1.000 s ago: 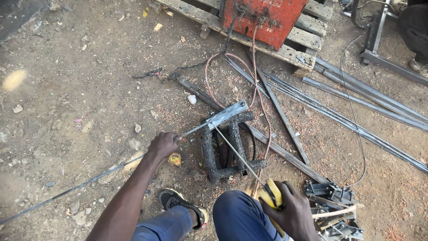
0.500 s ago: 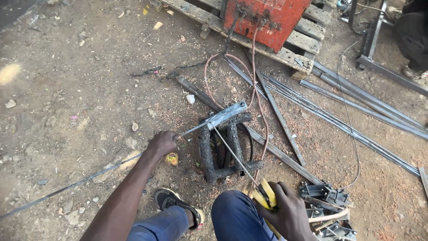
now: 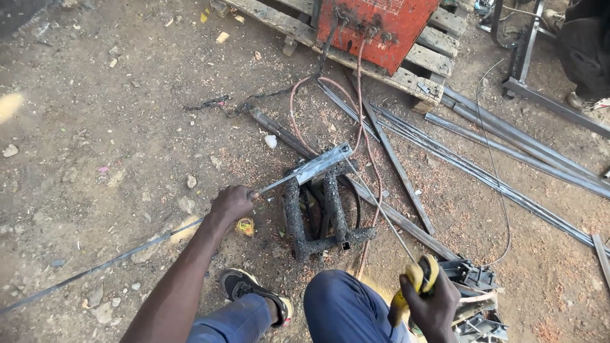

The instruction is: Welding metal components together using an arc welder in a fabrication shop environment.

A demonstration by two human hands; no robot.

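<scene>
**Two hands on metal over a blackened frame**

The left hand [image 3: 232, 203] is clenched around a long thin steel bar [image 3: 127, 254], its grip closed just where the bar runs up toward a flat grey metal plate [image 3: 316, 167]. The plate lies tilted across the top of a soot-black welded frame [image 3: 318, 216] standing on the dirt ground [image 3: 95, 127]. The bar trails away to the lower left, lying along the ground.

The right hand [image 3: 432, 305] grasps a yellow-handled holder [image 3: 413, 282] — a thin rod [image 3: 375, 209] rises from it toward the plate's far end. Whether the rod's tip touches the plate cannot be told.

Behind the frame, a red machine [image 3: 378, 25] sits on a wooden pallet [image 3: 413, 76], cables [image 3: 359, 114] looping down from it. Long steel bars [image 3: 508, 159] lie to the right — near them, another person's shoe [image 3: 581, 101].
</scene>
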